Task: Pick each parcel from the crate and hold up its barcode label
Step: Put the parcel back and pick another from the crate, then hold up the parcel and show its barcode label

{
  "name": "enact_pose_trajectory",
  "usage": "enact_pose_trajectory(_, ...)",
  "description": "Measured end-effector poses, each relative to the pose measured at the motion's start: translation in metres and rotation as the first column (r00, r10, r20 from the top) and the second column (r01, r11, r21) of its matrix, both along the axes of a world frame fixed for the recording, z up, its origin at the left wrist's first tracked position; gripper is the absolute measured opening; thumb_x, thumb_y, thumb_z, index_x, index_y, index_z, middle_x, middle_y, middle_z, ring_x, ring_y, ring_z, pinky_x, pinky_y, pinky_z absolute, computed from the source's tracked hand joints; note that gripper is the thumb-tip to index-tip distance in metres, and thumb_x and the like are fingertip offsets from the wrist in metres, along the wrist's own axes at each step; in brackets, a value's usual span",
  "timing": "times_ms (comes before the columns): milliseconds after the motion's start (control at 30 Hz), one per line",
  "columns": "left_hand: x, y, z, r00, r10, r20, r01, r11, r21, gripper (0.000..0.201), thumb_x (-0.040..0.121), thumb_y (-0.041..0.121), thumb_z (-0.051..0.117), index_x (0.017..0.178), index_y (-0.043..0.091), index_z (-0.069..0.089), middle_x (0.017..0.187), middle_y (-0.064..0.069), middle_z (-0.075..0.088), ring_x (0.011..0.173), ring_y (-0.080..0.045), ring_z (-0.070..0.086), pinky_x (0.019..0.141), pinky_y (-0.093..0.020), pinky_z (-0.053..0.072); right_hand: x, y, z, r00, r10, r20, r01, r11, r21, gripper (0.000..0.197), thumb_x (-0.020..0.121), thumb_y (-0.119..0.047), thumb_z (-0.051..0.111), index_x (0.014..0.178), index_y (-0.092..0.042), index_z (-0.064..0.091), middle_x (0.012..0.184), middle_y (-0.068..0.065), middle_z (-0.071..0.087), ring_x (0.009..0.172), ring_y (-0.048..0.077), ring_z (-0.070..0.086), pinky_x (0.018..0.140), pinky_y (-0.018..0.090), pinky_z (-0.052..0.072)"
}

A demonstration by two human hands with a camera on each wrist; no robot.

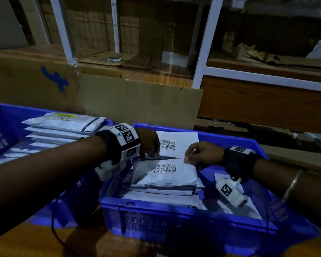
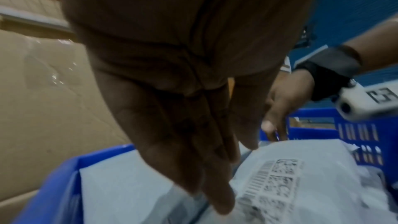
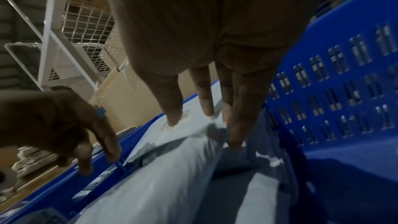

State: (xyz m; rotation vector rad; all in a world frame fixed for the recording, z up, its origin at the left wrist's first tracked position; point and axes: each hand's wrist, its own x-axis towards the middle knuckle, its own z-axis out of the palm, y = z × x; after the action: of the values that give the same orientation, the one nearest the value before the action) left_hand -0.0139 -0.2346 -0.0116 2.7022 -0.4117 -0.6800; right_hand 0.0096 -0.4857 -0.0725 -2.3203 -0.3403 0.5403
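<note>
A blue crate (image 1: 156,206) at the right holds a stack of white-grey parcels. The top parcel (image 1: 165,178) lies flat with its barcode label (image 1: 164,168) facing up. My left hand (image 1: 148,145) reaches over its far left corner. In the left wrist view its straight fingers (image 2: 193,159) touch the parcel (image 2: 323,185) beside the label (image 2: 273,181). My right hand (image 1: 196,153) is at the parcel's far right edge. There the thumb (image 3: 172,108) rests on the parcel (image 3: 161,185), and the other fingers (image 3: 234,125) hang straight beside the edge. Neither hand grips anything.
Behind the top parcel a flat white parcel (image 1: 182,143) also shows a label. A second blue crate (image 1: 4,127) at the left holds a stack of parcels (image 1: 63,125). A large cardboard box (image 1: 137,101) and a white shelf frame (image 1: 204,52) stand behind the crates.
</note>
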Motion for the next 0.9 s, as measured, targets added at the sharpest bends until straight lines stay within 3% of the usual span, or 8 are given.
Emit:
enact_pose_trajectory(167,-0.001,-0.015,-0.015,0.999,-0.03,-0.034,0.034,0.994,0.103,0.029,0.088,0.0,0.059,0.109,0.016,0.072,0.096,-0.008,0.071,0.033,0.001,0.053,0.047,-0.013,0.05,0.003,-0.039,0.003,0.996,-0.053,-0.076,0.046,0.994,-0.1,0.022,0.084,-0.023,0.077,0.083,-0.004,0.067,0.066,0.007,0.07,0.065,0.025,0.07,0.057,0.03,0.057)
enact_pose_trajectory(233,0.0,-0.019,-0.019,0.998,-0.022,-0.058,0.029,0.993,0.118,0.028,0.087,0.007,0.064,0.112,0.019,0.071,0.093,-0.006,0.07,0.032,0.001,0.052,0.049,-0.011,0.049,0.004,-0.049,-0.004,0.992,-0.035,-0.123,0.013,0.985,-0.175,0.028,0.085,-0.026,0.075,0.085,0.001,0.069,0.07,0.01,0.069,0.07,0.028,0.071,0.054,0.027,0.054)
enact_pose_trajectory(433,0.002,-0.025,-0.027,0.965,0.126,-0.229,-0.125,0.992,0.018,0.034,0.08,-0.002,0.072,0.112,0.011,0.07,0.053,0.01,0.065,0.039,0.0,0.058,0.043,-0.013,0.048,0.002,-0.042,-0.043,0.937,0.04,-0.347,-0.091,0.987,-0.132,0.036,0.092,-0.035,0.065,0.074,-0.004,0.067,0.065,0.013,0.068,0.062,0.028,0.065,0.057,0.032,0.058)
enact_pose_trajectory(533,0.002,-0.028,-0.031,0.959,0.16,-0.233,-0.157,0.987,0.03,0.031,0.08,0.0,0.073,0.109,0.011,0.072,0.071,-0.001,0.067,0.045,-0.003,0.06,0.05,-0.017,0.053,0.002,-0.036,-0.061,0.889,0.016,-0.458,-0.055,0.996,-0.072,0.041,0.097,-0.034,0.057,0.075,0.0,0.062,0.061,0.01,0.068,0.062,0.027,0.068,0.062,0.038,0.061)
enact_pose_trajectory(633,-0.001,-0.027,-0.034,0.952,0.188,-0.24,-0.195,0.981,-0.004,0.028,0.084,-0.004,0.067,0.112,-0.001,0.068,0.076,-0.007,0.067,0.058,-0.011,0.061,0.069,-0.028,0.058,0.005,-0.032,-0.074,0.869,-0.002,-0.495,-0.025,0.999,-0.047,0.036,0.099,-0.028,0.055,0.074,-0.002,0.056,0.055,0.008,0.065,0.065,0.026,0.068,0.069,0.043,0.059)
enact_pose_trajectory(700,0.0,-0.025,-0.034,0.949,0.188,-0.253,-0.205,0.978,-0.042,0.031,0.083,-0.011,0.064,0.114,-0.006,0.065,0.075,-0.012,0.068,0.049,-0.009,0.061,0.062,-0.024,0.059,0.008,-0.031,-0.078,0.868,0.01,-0.497,-0.027,0.999,-0.027,0.031,0.097,-0.025,0.059,0.075,-0.004,0.055,0.056,0.008,0.064,0.068,0.024,0.069,0.067,0.039,0.059)
enact_pose_trajectory(800,0.001,-0.026,-0.031,0.953,0.182,-0.242,-0.176,0.983,0.049,0.035,0.082,-0.007,0.069,0.115,0.003,0.067,0.092,-0.015,0.064,0.039,-0.002,0.057,0.048,-0.018,0.054,0.009,-0.032,-0.081,0.88,0.038,-0.473,-0.049,0.999,-0.011,0.028,0.092,-0.021,0.066,0.072,-0.007,0.052,0.06,0.009,0.065,0.061,0.019,0.067,0.066,0.034,0.06)
enact_pose_trajectory(900,-0.003,-0.03,-0.029,0.957,0.166,-0.238,-0.15,0.985,0.085,0.032,0.081,0.001,0.073,0.112,0.007,0.071,0.084,-0.013,0.063,0.037,-0.001,0.055,0.046,-0.015,0.051,0.009,-0.03,-0.085,0.9,0.078,-0.428,-0.073,0.997,0.026,0.034,0.085,-0.015,0.075,0.068,-0.01,0.046,0.058,0.008,0.06,0.054,0.017,0.061,0.06,0.032,0.058)
